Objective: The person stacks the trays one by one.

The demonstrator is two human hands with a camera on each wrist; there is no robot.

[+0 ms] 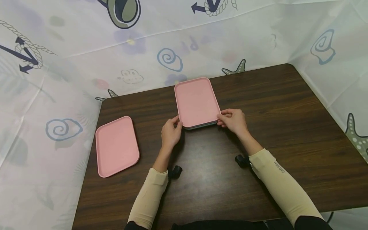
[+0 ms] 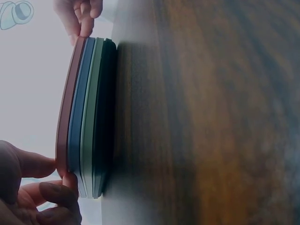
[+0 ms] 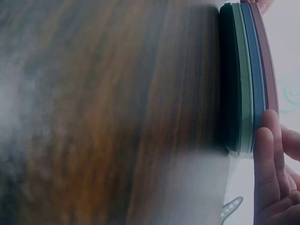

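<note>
A pink tray (image 1: pixel 198 102) lies on top of a stack toward the back of the table. Under it the wrist views show a blue tray (image 2: pixel 80 112), a green tray (image 3: pixel 244 84) and a dark layer (image 2: pixel 106 112) at the bottom. My left hand (image 1: pixel 171 132) pinches the pink tray at its near left corner, thumb on the rim and fingertips beneath. At the near right corner, my right hand (image 1: pixel 233 120) pinches the same tray. Its fingertips (image 3: pixel 269 119) overlap the edge of the blue tray in the right wrist view.
Another pink tray (image 1: pixel 117 147) lies flat by itself at the table's left side. The dark wooden table (image 1: pixel 276 127) meets a patterned cloth (image 1: pixel 138 54) at the back and sides. Small black wrist cameras (image 1: pixel 175 172) sit below both hands.
</note>
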